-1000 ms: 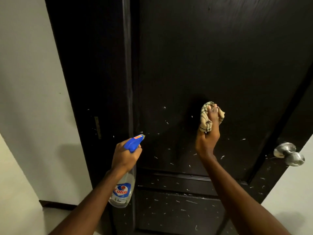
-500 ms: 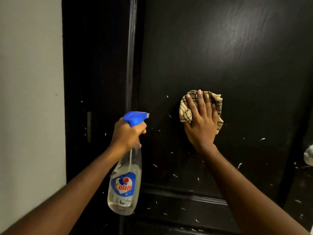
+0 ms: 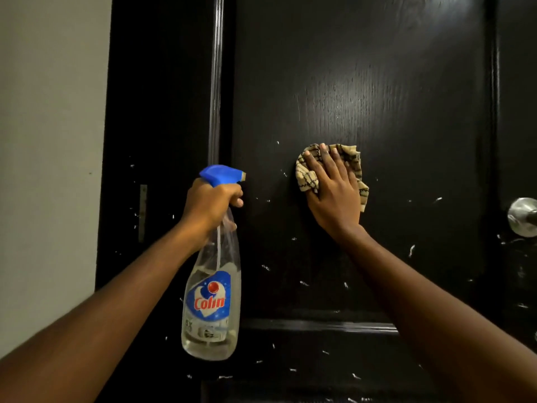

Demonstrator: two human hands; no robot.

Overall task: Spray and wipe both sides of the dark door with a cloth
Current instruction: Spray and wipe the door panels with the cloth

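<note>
1. Two hands up. The dark wood-grain door has open panel above and to the right of the right hand. A round metal knob sits at the right edge.
2. The beige checked cloth is pressed flat under straight fingers, with its edges poking out on both sides.
3. The left hand is curled round the neck of a clear blue-capped spray bottle.
4. The door is glossy with white flecks. A grey wall is at far left.

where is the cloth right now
Head view, centre-right: the cloth is pressed against the dark door under the right hand, between the spray bottle and the door knob.
</note>
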